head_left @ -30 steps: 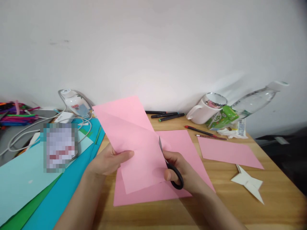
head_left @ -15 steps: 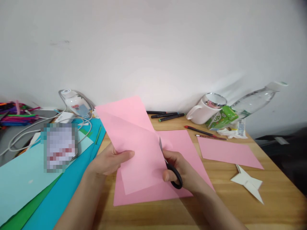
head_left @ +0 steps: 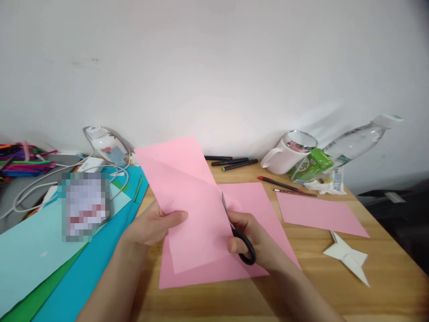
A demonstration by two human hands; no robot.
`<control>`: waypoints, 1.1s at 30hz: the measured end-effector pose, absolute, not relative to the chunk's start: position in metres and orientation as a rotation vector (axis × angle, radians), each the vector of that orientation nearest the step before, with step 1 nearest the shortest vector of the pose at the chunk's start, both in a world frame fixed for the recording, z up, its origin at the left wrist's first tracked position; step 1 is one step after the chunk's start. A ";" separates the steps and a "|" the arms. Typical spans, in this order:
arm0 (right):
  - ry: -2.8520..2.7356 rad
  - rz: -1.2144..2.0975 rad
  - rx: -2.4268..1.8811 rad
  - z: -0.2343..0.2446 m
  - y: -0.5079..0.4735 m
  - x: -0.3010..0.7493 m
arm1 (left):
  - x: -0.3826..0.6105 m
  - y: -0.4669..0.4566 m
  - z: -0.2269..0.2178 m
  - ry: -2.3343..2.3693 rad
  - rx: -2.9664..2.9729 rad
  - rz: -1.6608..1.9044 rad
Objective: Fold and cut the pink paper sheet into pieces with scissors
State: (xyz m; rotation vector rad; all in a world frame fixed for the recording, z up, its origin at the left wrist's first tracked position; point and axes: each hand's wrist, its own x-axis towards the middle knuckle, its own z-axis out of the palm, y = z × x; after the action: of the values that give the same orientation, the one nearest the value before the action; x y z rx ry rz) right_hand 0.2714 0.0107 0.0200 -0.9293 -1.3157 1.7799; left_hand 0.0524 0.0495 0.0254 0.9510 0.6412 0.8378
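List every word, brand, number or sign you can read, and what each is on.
None reads with certainty.
White bottle: red lettering, too blurred.
Green carton: large white characters, unclear.
White adapter: dark lettering, too small.
White packet: bluish print, too small.
Pixelated item: masked.

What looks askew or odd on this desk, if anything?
The clear bottle at right seems to lean sharply, though wide-lens stretching may exaggerate it. The green carton beside the mug also looks tilted. At left, blocky pixels obscure an object over the light-blue sheet. I see no spill.
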 end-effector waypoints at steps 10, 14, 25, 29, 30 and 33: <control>-1.299 1.811 -0.884 0.020 0.011 0.270 | 0.051 0.049 0.025 0.653 0.949 0.829; -1.305 1.795 -0.875 0.019 0.010 0.270 | 0.052 0.049 0.025 0.657 0.949 0.845; -1.313 1.783 -0.835 0.014 0.011 0.271 | 0.051 0.050 0.024 0.661 0.955 0.828; -1.314 1.775 -0.836 0.014 0.010 0.271 | 0.050 0.049 0.024 0.663 0.974 0.832; -1.315 1.774 -0.840 0.014 0.010 0.271 | 0.050 0.049 0.024 0.668 0.977 0.837; -1.306 1.779 -0.851 0.014 0.010 0.271 | 0.050 0.049 0.025 0.678 0.979 0.843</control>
State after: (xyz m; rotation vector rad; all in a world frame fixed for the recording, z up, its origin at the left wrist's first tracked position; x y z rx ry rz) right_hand 0.2706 0.0102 0.0144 -0.8507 -1.3063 1.7792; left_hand 0.0505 0.0487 0.0246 0.9787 0.6784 0.8427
